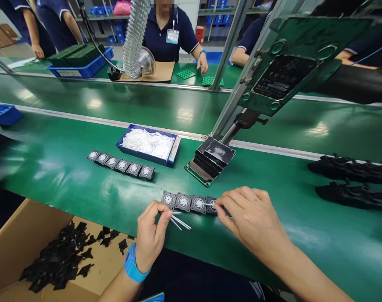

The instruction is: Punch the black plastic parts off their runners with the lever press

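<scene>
My left hand [152, 228], with a blue wristband, pinches several thin white sticks [181, 221] just in front of a row of small black fans [183, 202]. Over the right end of that row is my right hand [247, 214], its thumb and fingertips closed on one thin white stick [208, 204] lying across the fans. My fingers hide part of the last fans. Farther back on the left lies a second row of black fans [122, 165]. Behind it a blue box [140, 155] holds many white sticks.
A green press-like fixture [285, 63] on a metal post rises at the right, above dark stacked blocks [214, 157]. Black parts [354, 195] lie far right. An open carton [65, 287] with black pieces is at lower left. People sit across the line.
</scene>
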Tool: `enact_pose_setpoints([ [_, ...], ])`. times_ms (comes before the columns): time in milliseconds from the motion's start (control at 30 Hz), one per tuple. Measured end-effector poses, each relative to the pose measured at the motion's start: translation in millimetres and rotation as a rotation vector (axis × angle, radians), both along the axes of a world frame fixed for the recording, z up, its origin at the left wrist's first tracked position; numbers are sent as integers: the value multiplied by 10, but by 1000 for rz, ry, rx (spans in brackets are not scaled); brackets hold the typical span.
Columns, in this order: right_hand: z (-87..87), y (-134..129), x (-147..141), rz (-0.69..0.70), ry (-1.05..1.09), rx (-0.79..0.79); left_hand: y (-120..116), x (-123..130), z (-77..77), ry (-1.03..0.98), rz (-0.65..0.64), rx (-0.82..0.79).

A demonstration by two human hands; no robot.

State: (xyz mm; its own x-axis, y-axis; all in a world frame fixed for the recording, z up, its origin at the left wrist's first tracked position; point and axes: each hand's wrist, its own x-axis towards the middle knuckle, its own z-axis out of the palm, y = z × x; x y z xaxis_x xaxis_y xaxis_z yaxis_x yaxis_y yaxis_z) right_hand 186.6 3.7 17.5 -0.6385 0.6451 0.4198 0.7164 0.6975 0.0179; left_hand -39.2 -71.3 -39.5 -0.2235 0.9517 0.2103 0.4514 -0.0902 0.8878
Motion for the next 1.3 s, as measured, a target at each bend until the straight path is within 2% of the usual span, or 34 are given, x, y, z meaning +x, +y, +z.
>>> enact_pose_setpoints([
  [267,257,72,-257,131,-288,135,-14,-36,-5,13,12,9],
  [467,242,96,-409,216,-319,161,-50,-58,-33,24,21,28],
  [567,207,129,-364,206,-243,92,-46,-59,-29,10,21,55],
  [700,156,49,-285,151,26,-87,-28,-46,-3,1,30,83],
  [833,20,-141,-314,261,290,-354,-18,-27,10,-14,21,106],
  [900,-44,-199,-356,283,382,-428,-20,-22,6,-19,14,120],
  [1167,-69,-93,-387,165,631,-384,-55,-66,-25,-16,18,126],
  [1300,-85,-24,-393,138,517,-331,-65,-112,-36,-17,48,106],
])
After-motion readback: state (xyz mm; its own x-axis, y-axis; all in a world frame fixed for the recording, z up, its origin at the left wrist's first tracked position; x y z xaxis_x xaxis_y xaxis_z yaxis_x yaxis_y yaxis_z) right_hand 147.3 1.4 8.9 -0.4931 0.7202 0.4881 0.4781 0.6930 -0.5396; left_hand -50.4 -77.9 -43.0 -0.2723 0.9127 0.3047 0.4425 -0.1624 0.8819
